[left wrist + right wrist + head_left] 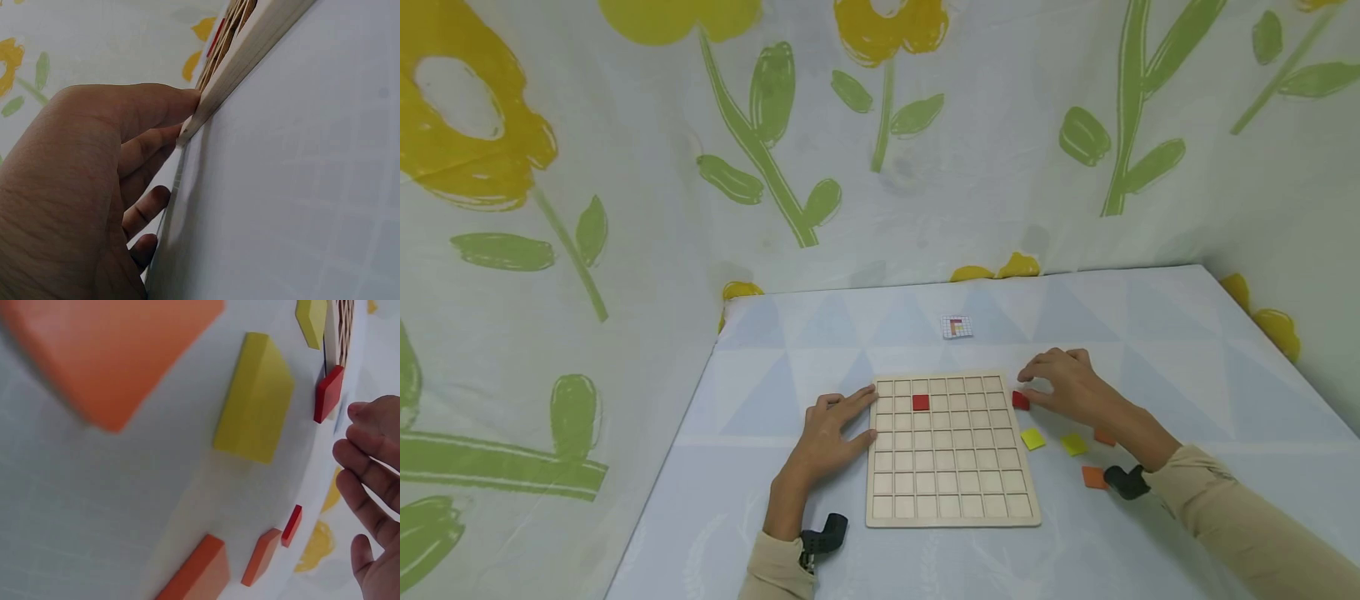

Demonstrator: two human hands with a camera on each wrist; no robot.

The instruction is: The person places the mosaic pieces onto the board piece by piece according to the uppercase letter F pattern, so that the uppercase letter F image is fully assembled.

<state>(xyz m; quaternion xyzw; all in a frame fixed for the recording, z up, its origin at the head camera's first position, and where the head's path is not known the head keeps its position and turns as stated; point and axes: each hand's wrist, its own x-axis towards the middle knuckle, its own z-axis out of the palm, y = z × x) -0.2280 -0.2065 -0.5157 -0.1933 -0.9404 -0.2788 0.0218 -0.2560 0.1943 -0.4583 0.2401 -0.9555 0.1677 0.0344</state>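
A square wooden grid board [936, 485] lies flat on the table, with one red tile [921, 402] in a cell of an upper row. My left hand [829, 437] rests against the board's left edge, thumb and fingertips touching the rim; the left wrist view shows this contact on the board's side [244, 59]. Beyond the board's right edge, my right hand [1067, 387] hovers by a loose red tile [1021, 400]. In the right wrist view, a small gap separates its fingers from that red tile [329, 394], and nothing is between them.
Yellow tiles [1073, 444] and orange tiles [1094, 477] lie scattered right of the board, below my right forearm. Another red tile [292, 525] shows in the right wrist view. Behind the board lies a small printed grid card [957, 327]. A flower-patterned cloth hangs around the table.
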